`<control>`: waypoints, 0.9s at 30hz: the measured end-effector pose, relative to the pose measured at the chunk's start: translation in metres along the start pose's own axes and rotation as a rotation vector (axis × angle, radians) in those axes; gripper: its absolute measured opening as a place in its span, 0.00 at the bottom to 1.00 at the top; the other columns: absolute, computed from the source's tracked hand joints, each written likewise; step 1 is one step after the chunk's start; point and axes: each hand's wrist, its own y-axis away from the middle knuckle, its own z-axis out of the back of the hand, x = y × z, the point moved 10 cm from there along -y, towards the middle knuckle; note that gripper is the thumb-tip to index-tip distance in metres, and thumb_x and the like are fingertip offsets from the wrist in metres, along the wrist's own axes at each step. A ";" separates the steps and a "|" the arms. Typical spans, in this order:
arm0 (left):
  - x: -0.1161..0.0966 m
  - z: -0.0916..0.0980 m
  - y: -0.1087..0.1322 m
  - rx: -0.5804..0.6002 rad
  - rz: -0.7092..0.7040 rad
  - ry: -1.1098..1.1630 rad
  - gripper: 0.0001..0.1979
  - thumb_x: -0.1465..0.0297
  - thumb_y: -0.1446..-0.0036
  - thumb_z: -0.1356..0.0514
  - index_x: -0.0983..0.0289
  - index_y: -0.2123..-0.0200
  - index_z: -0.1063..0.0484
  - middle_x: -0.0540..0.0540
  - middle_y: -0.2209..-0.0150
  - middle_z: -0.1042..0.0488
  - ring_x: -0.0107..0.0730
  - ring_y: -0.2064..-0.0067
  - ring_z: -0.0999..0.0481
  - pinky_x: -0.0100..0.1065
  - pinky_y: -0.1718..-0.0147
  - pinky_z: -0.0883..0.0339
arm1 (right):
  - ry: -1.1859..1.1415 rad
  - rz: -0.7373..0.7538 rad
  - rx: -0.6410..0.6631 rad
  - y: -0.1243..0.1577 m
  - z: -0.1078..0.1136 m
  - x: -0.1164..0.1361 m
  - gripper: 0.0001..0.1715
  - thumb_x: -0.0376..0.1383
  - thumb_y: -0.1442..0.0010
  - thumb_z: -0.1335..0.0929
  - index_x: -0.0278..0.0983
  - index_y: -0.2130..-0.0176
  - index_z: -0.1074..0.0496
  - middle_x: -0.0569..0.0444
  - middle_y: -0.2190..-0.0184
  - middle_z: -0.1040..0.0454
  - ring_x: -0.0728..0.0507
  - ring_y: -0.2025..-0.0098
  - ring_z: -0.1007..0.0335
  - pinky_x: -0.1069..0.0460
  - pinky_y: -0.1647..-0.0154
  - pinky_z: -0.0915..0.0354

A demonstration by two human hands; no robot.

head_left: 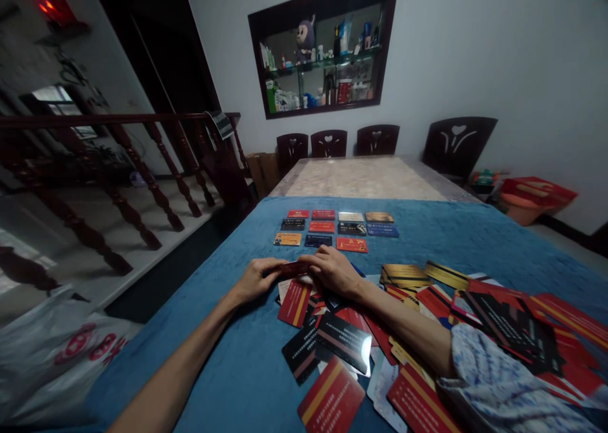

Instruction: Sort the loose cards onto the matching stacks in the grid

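My left hand (255, 280) and my right hand (332, 269) pinch a dark red card (295, 268) between them, one at each end. Its printing is too small to read. Just beyond my fingers, several cards lie in neat rows, among them an orange-yellow card (287, 239), a dark blue card (318, 241) and a red card (352, 245). Below my hands and under my right forearm spreads a loose heap of overlapping cards, with a black card (344, 341) and a red card with a yellow stripe (332, 396) on top. My right arm hides part of the heap.
A blue cloth (228, 351) covers the near part of the table; the far tabletop (351, 172) is bare stone-patterned. More cards (508, 319) pile up at the right. Dark chairs (377, 140) stand behind. At the left are a wooden railing (142, 167) and a white plastic bag (57, 357).
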 end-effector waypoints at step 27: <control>0.008 -0.007 -0.003 -0.185 -0.034 -0.074 0.17 0.76 0.40 0.47 0.63 0.49 0.30 0.56 0.51 0.23 0.36 0.51 0.23 0.41 0.47 0.29 | 0.063 -0.080 0.046 -0.001 -0.013 -0.012 0.24 0.33 0.35 0.34 0.39 0.40 0.35 0.48 0.55 0.22 0.42 0.57 0.35 0.48 0.58 0.44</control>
